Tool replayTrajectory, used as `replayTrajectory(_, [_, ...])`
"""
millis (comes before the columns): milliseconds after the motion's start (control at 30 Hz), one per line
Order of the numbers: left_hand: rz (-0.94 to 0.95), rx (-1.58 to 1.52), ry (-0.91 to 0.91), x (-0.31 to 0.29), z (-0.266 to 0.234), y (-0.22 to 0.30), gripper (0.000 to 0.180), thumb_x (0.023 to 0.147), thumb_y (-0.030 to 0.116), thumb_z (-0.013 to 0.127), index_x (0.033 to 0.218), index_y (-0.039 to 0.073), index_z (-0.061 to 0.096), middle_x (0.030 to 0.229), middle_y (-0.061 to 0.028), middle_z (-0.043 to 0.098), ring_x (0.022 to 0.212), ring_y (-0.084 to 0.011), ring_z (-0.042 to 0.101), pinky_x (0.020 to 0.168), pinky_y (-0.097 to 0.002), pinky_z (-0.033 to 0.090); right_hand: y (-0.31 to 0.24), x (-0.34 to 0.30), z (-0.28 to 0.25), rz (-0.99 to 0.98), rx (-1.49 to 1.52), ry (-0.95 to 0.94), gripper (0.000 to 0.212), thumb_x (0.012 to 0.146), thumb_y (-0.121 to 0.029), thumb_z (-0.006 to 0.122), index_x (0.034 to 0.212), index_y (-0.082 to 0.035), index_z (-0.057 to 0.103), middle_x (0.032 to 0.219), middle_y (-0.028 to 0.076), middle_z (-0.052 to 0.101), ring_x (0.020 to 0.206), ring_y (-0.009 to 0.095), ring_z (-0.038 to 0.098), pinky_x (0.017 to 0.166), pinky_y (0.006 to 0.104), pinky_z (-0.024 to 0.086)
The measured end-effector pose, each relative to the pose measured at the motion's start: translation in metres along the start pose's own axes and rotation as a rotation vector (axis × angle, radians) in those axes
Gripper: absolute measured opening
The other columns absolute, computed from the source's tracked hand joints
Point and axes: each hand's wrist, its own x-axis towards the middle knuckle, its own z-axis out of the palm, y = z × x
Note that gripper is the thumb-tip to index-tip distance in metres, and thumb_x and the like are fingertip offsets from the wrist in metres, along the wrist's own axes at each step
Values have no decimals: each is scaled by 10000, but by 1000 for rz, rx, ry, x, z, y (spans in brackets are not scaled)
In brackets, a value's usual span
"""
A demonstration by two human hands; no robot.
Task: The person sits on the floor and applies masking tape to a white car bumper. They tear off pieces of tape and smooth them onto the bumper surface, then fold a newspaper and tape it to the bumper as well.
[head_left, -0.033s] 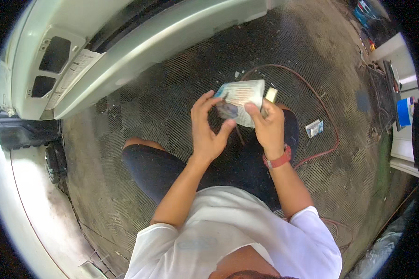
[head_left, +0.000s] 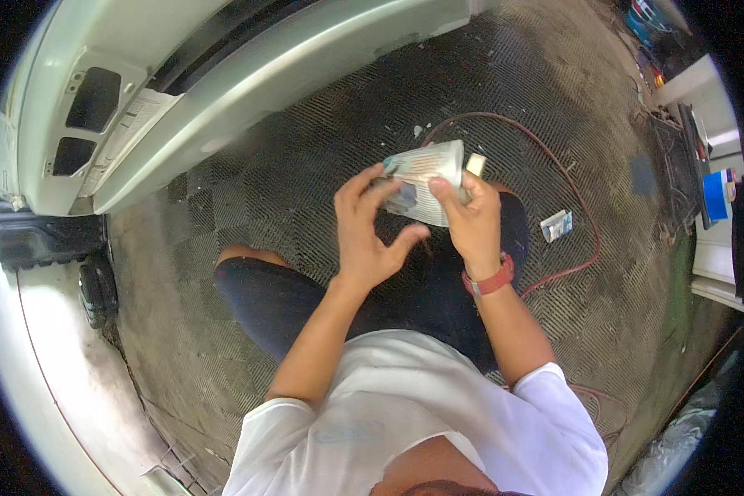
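R hand (head_left: 475,219): thumb on near face, fingers behind, clamped on printed packet (head_left: 440,155), approx. its R edge. L hand (head_left: 362,240): thumb & fingers spread well apart, fingertips at packet's L side; motion blur, can't tell if they press on it. L thumb just below packet's lower edge, pointing R.

Packet: whitish, w/ print, bluish at upper L corner; held off the floor, in front of the person's lap, tilted. Pale yellow piece (head_left: 476,164) sticks up just beside R fingers; can't tell if R hand grips it too.

R wrist: red watch band (head_left: 493,281). Person seated, knees out to either side; dk shorts (head_left: 260,298), white T-shirt (head_left: 413,372).

Floor (head_left: 306,174): dk, ribbed, zigzag pattern. Small white/blue wrapper (head_left: 556,226) on it, R of R knee, inside curve of reddish hose (head_left: 583,194). White scraps (head_left: 422,130) nr hose's upper end.

Upper L: pale vehicle panel (head_left: 281,103) w/ dk openings. Far L: blk box-like part (head_left: 50,236). Far R: bright blue item (head_left: 717,196), nr white furniture. Lower R: crumpled clear/grey sheeting (head_left: 678,446).
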Motion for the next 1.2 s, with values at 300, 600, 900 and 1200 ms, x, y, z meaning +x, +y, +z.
replayTrajectory(300, [49, 153, -160, -1, -16, -17, 732, 721, 247, 909, 1410, 173, 672, 1441, -133, 602, 1180, -320, 659, 1022, -444, 531, 21, 21, 16, -63, 100, -180, 505, 1093, -441, 607, 977, 32, 740, 837, 0, 717, 719, 63, 610, 656, 261, 504])
replayTrajectory(600, [-169, -1, -211, 9, -44, -7, 1254, 581, 627, 948, 1586, 56, 460, 1563, -204, 514, 1433, -386, 471, 1193, -508, 372, 0, 36, -9, 85, 149, -448, 196, 1045, -172, 691, 1077, 10, 755, 940, 6, 761, 838, 60, 685, 752, 253, 561])
replayTrajectory(900, [-69, -50, -309, 24, -38, 27, 1057, 771, 544, 887, 1606, 69, 445, 1420, -242, 638, 1277, -442, 637, 1088, -476, 492, -2, 25, 15, 1, -103, -329, 321, 1021, -299, 718, 897, -3, 715, 777, 69, 702, 712, 98, 600, 635, 325, 481])
replayTrajectory(1200, [-721, -340, -131, 18, -37, 4, 490, 1117, 382, 512, 1283, -41, 695, 1069, -108, 756, 1012, -175, 665, 897, -362, 513, -7, 22, 14, 8, 74, -421, 420, 1064, -366, 646, 1289, -19, 726, 1132, 53, 734, 1016, 155, 663, 889, 304, 512])
